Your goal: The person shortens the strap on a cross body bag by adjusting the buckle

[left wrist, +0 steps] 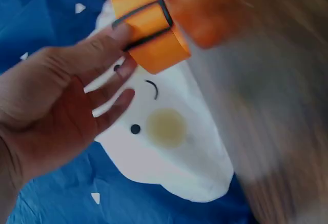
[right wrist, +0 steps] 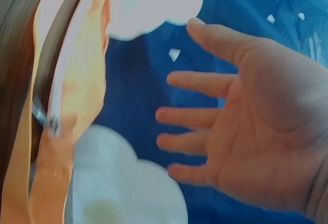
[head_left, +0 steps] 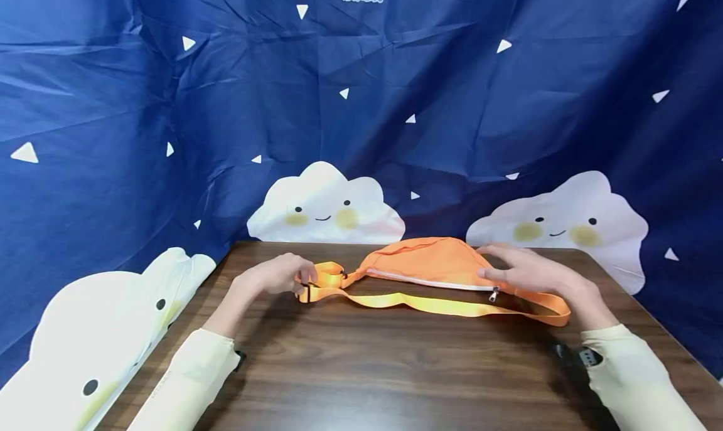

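Note:
An orange waist bag (head_left: 423, 261) with a white zipper lies at the far side of the wooden table. Its strap (head_left: 395, 300) runs in front of it, looping at both ends. At the left end, my left hand (head_left: 282, 274) pinches the strap by the black slider buckle (head_left: 305, 293); the left wrist view has the thumb on the buckle (left wrist: 148, 24) edge, fingers partly behind the webbing. My right hand (head_left: 522, 268) is beside the bag's right end, near the metal zipper pull (head_left: 494, 294). In the right wrist view, that hand (right wrist: 256, 106) has spread fingers, apart from the bag (right wrist: 84, 90).
The brown wooden table (head_left: 395, 362) reaches back to a blue curtain (head_left: 361, 105) printed with smiling white clouds and small triangles. Curtain cloth also hangs along the left edge. Dark wrist devices (head_left: 590, 357) sit at the cream sleeves.

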Demonstrator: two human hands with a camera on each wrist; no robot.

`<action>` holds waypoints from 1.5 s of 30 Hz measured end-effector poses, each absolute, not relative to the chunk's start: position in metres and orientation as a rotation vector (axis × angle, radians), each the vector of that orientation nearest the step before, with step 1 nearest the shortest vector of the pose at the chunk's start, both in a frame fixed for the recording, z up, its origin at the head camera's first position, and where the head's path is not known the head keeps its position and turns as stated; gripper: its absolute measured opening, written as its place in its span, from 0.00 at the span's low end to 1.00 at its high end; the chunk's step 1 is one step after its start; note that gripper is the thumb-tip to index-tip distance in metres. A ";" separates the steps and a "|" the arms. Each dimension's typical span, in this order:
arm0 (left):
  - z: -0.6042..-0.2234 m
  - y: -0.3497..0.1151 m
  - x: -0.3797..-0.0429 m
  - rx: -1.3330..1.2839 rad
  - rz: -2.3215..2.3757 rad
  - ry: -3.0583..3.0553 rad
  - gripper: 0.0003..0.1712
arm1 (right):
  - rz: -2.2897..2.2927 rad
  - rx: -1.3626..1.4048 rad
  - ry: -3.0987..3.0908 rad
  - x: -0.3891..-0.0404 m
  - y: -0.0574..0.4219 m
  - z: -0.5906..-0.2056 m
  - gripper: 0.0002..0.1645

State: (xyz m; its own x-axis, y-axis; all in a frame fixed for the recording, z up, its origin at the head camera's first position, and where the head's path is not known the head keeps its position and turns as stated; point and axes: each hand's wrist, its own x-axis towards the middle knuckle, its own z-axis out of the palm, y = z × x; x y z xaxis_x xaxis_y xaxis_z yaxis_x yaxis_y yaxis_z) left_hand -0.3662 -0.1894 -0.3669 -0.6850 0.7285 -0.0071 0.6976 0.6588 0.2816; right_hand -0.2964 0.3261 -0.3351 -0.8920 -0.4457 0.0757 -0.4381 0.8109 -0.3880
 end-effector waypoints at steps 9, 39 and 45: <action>-0.340 -0.134 -0.348 1.463 0.839 2.507 0.12 | -0.880 -0.998 2.832 -0.287 0.260 -0.339 0.27; -0.315 -0.075 -0.332 1.782 1.229 2.513 0.32 | -2.087 -0.856 2.007 -0.302 0.179 -0.353 0.17; -0.318 -0.072 -0.329 1.838 1.185 2.628 0.30 | -2.090 -0.845 2.018 -0.304 0.180 -0.356 0.15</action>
State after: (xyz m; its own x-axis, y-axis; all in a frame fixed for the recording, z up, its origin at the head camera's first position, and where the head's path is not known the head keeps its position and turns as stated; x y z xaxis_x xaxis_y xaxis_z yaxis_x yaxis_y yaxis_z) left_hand -0.3285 -0.0723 -0.3177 -0.3946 0.7158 0.5761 0.9056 0.1970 0.3755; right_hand -0.3038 0.1801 -0.3562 -0.8377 -0.4515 0.3074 -0.2914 -0.1065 -0.9506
